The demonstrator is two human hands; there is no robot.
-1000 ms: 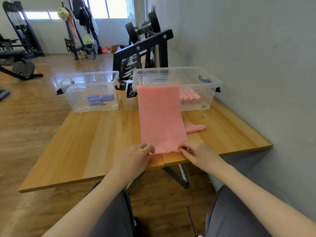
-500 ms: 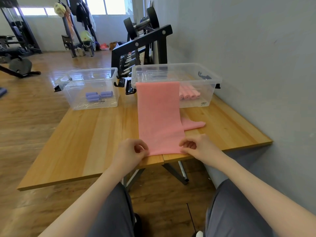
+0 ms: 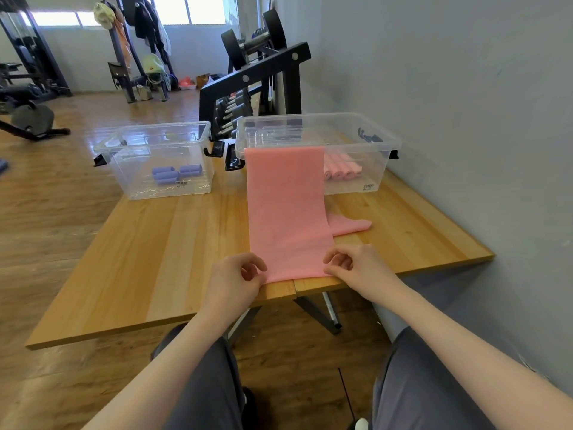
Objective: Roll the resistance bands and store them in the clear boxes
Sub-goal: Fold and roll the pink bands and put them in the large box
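Pinching one pink band [image 3: 286, 212] near edge: left hand [image 3: 231, 282], right hand [image 3: 361, 268], fingers curled; two clear boxes [image 3: 161, 159].

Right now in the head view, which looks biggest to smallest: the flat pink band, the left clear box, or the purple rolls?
1. flat pink band
2. left clear box, farther off, so unsure
3. purple rolls

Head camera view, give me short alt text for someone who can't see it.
Both hands, left hand and right hand, pinch the near end of a flat pink resistance band on a wooden table; its far end drapes over the right clear box.
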